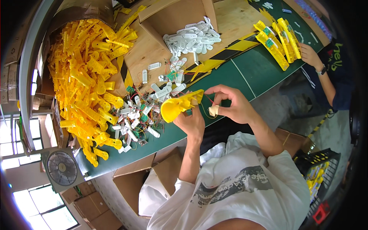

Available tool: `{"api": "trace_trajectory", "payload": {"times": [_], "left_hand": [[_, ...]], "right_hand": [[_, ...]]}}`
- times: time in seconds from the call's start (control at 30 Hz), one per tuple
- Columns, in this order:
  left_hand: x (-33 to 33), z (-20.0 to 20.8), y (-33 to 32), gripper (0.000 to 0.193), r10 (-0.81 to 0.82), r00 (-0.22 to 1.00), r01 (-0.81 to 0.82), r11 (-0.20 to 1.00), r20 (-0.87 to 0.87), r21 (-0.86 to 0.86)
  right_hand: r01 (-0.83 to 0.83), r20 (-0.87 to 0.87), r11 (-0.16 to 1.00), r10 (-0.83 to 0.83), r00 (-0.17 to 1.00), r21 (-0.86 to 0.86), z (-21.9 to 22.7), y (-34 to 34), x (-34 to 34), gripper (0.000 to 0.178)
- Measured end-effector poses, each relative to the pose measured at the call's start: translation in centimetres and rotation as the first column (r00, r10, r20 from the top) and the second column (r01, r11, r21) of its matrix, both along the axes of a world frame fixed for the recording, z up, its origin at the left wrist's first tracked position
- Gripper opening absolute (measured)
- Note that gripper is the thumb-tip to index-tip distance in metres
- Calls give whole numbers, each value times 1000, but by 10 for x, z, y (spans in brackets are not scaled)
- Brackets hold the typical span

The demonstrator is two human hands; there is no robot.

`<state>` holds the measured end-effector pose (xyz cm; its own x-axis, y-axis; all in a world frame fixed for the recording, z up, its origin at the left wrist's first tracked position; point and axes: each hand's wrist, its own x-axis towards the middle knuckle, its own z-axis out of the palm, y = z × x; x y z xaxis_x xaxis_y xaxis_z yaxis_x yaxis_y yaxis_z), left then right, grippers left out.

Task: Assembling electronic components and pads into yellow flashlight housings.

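Just this side of the open cardboard box point(172, 16), the left hand point(192, 125) has a yellow plastic housing point(174, 108) in its grip, the right hand's point(238, 108) grip pinches a small cream-coloured piece point(213, 110), and yellow parts point(82, 80) sprawl left of that box.

Daylight glares white through the windows point(34, 207) on the left, set in a pale wall point(23, 174) with a square-framed fan point(62, 168) nearby and brown cartons point(92, 211) gathered beneath. A green worktop point(264, 73) slants across the room, its far part covered by a plywood panel point(239, 19) bordered with black-and-yellow striped tape point(245, 44). To the right, a blue-grey stool point(298, 100) stands on the smooth grey floor point(268, 115), where a similarly striped line point(320, 124) runs toward the dark rim.
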<state>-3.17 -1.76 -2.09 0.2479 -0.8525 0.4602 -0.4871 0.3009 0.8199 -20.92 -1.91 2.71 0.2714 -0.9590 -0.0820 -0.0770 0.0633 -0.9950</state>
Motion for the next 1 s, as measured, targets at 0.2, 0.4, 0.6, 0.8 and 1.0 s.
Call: {"api": "trace_trajectory", "payload": {"times": [0.2, 0.4, 0.6, 0.8, 1.0], "left_hand": [[7, 34, -10, 26, 24, 956, 30, 983, -291, 179], [18, 29, -10, 26, 21, 986, -7, 997, -164, 81], [32, 30, -6, 25, 14, 990, -3, 997, -143, 83], [36, 35, 4, 36, -271, 860, 401, 883, -433, 245], [36, 35, 9, 34, -369, 750, 590, 749, -549, 302]], "right_hand": [[-307, 579, 949, 288, 763, -68, -5, 2, -17, 72], [-128, 711, 992, 91, 697, -2, -15, 2, -9, 69], [-70, 603, 997, 47, 797, 15, -22, -4, -5, 50], [10, 405, 998, 16, 914, -62, -24, -27, -10, 31], [-20, 300, 1000, 19, 954, -1, -13, -39, 5, 25]]}}
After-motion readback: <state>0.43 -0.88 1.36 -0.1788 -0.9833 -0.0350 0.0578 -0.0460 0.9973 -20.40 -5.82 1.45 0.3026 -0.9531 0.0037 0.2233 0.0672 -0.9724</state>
